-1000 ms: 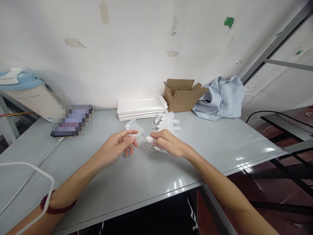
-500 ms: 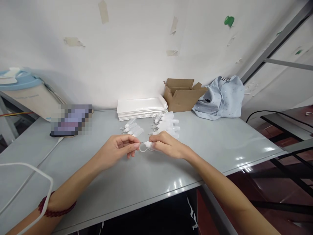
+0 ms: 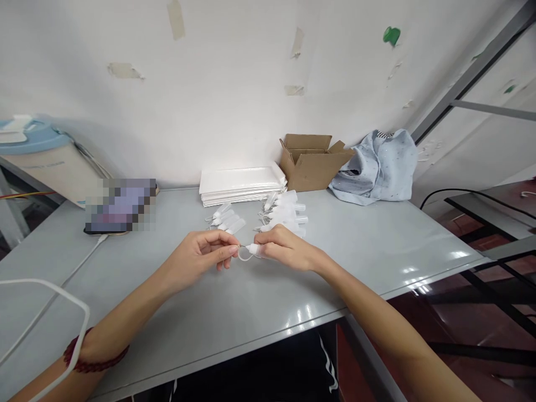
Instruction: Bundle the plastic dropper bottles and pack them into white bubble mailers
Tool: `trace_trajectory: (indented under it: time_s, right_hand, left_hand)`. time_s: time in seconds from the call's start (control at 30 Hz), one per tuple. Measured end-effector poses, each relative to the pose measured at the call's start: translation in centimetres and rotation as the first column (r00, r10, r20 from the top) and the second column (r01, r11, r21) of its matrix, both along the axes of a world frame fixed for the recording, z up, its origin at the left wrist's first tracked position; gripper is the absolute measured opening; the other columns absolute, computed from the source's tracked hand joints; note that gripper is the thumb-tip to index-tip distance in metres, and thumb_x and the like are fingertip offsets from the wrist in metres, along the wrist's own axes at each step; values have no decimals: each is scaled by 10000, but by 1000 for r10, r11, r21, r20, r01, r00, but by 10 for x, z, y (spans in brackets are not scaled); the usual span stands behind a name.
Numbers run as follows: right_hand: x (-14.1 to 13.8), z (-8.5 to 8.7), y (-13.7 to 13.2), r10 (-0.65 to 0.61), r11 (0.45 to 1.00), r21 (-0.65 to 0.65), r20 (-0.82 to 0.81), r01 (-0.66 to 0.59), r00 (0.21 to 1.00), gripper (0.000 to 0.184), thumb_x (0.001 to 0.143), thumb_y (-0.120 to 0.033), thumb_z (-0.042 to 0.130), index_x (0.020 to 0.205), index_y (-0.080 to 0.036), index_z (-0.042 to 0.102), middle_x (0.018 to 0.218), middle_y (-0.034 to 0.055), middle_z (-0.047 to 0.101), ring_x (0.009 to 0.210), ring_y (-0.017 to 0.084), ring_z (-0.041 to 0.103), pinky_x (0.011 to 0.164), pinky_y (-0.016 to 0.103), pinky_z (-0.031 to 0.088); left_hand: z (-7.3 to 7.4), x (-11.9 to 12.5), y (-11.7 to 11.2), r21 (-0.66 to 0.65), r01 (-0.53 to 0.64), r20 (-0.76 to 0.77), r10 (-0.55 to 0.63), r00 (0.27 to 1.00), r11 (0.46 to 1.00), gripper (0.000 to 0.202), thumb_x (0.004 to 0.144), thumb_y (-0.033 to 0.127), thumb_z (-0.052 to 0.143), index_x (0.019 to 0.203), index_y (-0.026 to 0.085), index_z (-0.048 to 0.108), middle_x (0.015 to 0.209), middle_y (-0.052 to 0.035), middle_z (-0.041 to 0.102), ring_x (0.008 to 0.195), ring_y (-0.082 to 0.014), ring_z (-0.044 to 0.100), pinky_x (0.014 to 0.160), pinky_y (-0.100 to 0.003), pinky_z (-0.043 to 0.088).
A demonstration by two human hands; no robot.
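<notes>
My right hand (image 3: pixel 285 247) is closed around a small white plastic bottle (image 3: pixel 253 249), its tip pointing left. A thin needle-like nozzle runs from that tip toward my left hand (image 3: pixel 213 251). There the thumb and index finger pinch the small end piece, mostly hidden by the fingertips, and a thin white loop hangs between both hands. Just beyond the hands lie several small clear bottles (image 3: pixel 226 218) on the left. Another pile of similar bottles (image 3: pixel 287 209) lies on the right, partly behind my right hand.
A stack of white flat packs (image 3: pixel 240 184) lies against the wall, beside an open cardboard box (image 3: pixel 314 167) and a light blue cloth bag (image 3: pixel 377 167). At left are a phone (image 3: pixel 121 206) with a white cable (image 3: pixel 75 273) and a blue-lidded container (image 3: pixel 46 156). The grey table (image 3: pixel 234 335) ends near my body.
Almost nothing differs. Both hands keep the same hold on the bottle and its tip, and the whole view has shifted very slightly.
</notes>
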State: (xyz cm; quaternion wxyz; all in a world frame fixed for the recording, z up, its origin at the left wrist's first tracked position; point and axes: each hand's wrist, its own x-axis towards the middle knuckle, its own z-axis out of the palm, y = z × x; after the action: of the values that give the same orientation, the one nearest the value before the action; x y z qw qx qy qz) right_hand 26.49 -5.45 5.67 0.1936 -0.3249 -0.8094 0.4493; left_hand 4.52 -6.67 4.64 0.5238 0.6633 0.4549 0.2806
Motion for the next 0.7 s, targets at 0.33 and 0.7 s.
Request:
trace_trajectory:
  time_s: [0.33,0.7]
  right_hand:
    - [0,-2,3,40,999,2,110,-40,993,288,821,-243,403,556,-182,310,533,-59,277,499,77,256,489,253,220]
    - [-3,-7,3,36,999,32,75,-39,997,276,806,-226,407,554,-181,302,529,-62,269,499,69,256,496,250,213]
  left_hand:
    - [-2,3,-5,221,76,-188,-34,982,972,207,856,380,554,811,211,665,732,-3,632,670,-150,558,642,-264,455]
    - [2,5,-7,224,62,-168,-24,985,973,204,851,369,563,815,207,682,781,-7,679,719,-153,598,676,-252,483]
